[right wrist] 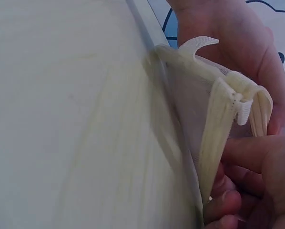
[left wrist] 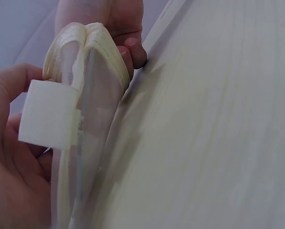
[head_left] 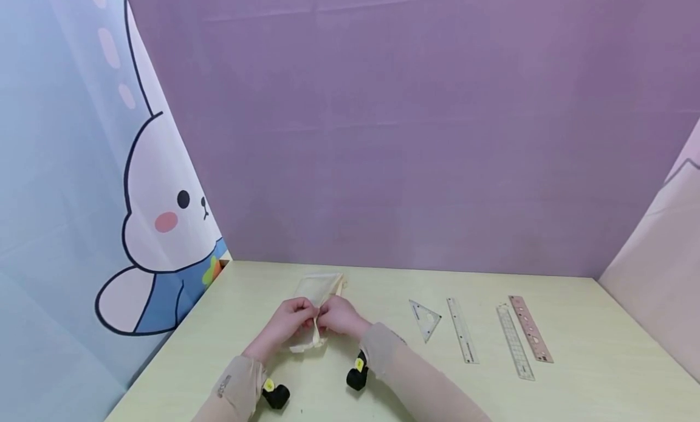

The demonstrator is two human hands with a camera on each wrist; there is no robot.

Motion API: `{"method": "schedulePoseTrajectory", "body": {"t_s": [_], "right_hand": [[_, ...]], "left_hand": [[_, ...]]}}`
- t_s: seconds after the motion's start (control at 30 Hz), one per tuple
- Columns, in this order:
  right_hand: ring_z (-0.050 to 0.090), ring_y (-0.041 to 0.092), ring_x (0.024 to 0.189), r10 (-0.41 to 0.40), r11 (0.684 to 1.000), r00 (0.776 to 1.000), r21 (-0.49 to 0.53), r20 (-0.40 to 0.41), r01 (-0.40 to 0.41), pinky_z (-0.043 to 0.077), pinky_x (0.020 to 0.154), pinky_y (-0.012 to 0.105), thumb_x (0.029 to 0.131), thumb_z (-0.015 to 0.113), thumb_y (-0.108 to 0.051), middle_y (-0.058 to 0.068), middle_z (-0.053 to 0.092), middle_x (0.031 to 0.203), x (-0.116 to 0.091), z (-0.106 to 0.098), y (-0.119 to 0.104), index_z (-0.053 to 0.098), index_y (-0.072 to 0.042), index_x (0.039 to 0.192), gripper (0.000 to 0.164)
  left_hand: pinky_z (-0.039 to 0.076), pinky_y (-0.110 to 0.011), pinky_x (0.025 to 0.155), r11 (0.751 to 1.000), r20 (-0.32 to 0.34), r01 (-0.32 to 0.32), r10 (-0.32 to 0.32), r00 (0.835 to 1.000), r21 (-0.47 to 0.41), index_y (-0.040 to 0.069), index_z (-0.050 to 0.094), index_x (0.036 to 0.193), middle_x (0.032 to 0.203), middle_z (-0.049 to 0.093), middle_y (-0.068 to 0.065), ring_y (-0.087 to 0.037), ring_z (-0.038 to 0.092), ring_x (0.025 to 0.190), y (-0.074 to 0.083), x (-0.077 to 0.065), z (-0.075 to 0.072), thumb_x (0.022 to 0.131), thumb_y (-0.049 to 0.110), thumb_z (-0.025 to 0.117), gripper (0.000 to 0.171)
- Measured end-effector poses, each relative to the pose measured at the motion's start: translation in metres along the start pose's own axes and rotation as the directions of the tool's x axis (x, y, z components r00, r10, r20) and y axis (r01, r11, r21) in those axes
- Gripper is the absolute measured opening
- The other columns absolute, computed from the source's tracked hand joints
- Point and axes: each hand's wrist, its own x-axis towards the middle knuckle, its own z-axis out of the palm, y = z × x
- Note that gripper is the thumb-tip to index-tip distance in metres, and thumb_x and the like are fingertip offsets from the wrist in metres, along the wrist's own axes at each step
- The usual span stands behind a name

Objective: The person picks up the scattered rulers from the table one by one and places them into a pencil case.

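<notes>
A pale mesh pouch [head_left: 317, 283] with cream fabric edging lies at the table's left half. My left hand [head_left: 294, 317] pinches its edge from the left, while my right hand [head_left: 341, 315] grips the edging from the opposite side; the two hands nearly meet. In the left wrist view the pouch's cream edging [left wrist: 102, 36] bends into loops, and a white tab [left wrist: 47, 114] sticks out beside the left fingers. Seen from the right wrist, the edging [right wrist: 216, 129] runs down into the right fingers [right wrist: 247, 157]. The pouch's inside is mostly hidden.
Right of the hands lie a clear set square [head_left: 425, 320], a clear ruler [head_left: 462, 331], a clear grid ruler [head_left: 515, 342] and a pink ruler [head_left: 531, 328]. A purple curtain [head_left: 410, 136] hangs behind the table [head_left: 383, 397]; a printed cloth [head_left: 65, 227] hangs at left.
</notes>
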Motion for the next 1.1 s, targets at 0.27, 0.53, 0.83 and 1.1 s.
{"method": "schedulePoseTrajectory", "body": {"t_s": [0.27,0.53,0.83,1.1], "right_hand": [[0.041,0.005,0.049,-0.097,0.994,0.978,-0.024,0.184,0.103,0.034,0.050,0.017,0.077,0.064,0.005,-0.008,0.049,0.055,-0.001,-0.004,0.000,0.065,-0.002,0.069,0.010],[0.042,0.005,0.054,-0.121,0.982,0.939,-0.100,0.323,0.161,0.035,0.055,0.017,0.088,0.053,0.003,-0.006,0.048,0.061,-0.005,-0.010,-0.003,0.059,-0.004,0.070,0.021],[0.045,0.006,0.069,-0.125,0.918,0.905,-0.300,0.407,0.261,0.037,0.068,0.019,0.091,0.052,-0.003,-0.005,0.049,0.075,-0.006,-0.009,-0.006,0.058,-0.008,0.084,0.011],[0.044,0.004,0.060,-0.128,0.950,0.924,-0.222,0.359,0.218,0.038,0.060,0.018,0.094,0.053,-0.008,-0.006,0.052,0.071,-0.008,-0.018,-0.005,0.062,-0.008,0.085,0.013]], "left_hand": [[0.033,-0.022,0.046,1.000,-0.004,-0.003,0.003,1.000,-0.031,-0.002,0.059,0.081,0.065,0.055,-0.002,-0.012,0.040,0.052,0.002,-0.001,-0.001,0.090,0.012,0.065,0.017],[0.035,-0.021,0.048,1.000,0.004,0.006,-0.006,1.000,-0.016,0.002,0.059,0.079,0.066,0.057,-0.001,-0.011,0.043,0.053,-0.002,0.001,-0.001,0.090,0.014,0.065,0.017],[0.036,-0.022,0.048,0.999,0.001,0.006,-0.006,1.000,-0.044,0.003,0.058,0.078,0.064,0.056,0.000,-0.010,0.047,0.055,-0.003,0.001,-0.002,0.089,0.014,0.066,0.018],[0.034,-0.022,0.048,0.999,0.006,0.002,-0.001,1.000,-0.052,-0.002,0.058,0.081,0.065,0.055,0.001,-0.011,0.044,0.055,-0.001,0.000,-0.004,0.093,0.012,0.062,0.019]]}}
